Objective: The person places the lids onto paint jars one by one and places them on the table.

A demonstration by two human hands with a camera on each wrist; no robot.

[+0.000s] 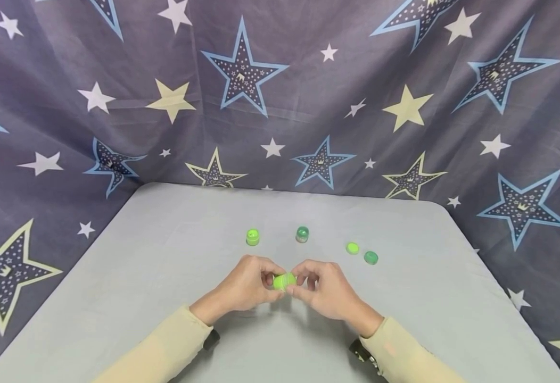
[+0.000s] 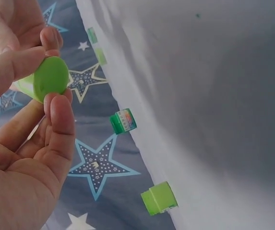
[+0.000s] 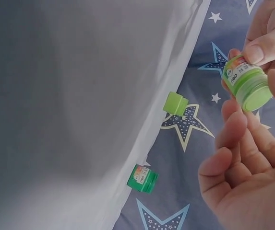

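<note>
Between both hands, raised over the table, is a small light-green paint jar (image 1: 285,281) with a white label (image 3: 237,72), tilted on its side. My left hand (image 1: 247,283) pinches its base end between thumb and fingers; the flat green bottom (image 2: 53,76) faces the left wrist view. My right hand (image 1: 327,290) has its thumb and fingertips around the clear-rimmed top end (image 3: 256,96). Farther back stand a second light-green jar (image 1: 253,237) and a dark-green jar (image 1: 302,234), both without lids.
A light-green lid (image 1: 353,248) and a dark-green lid (image 1: 371,257) lie to the right of the standing jars. Grey cloth covers the table (image 1: 165,223). A star-patterned curtain (image 1: 289,101) hangs behind and beside it.
</note>
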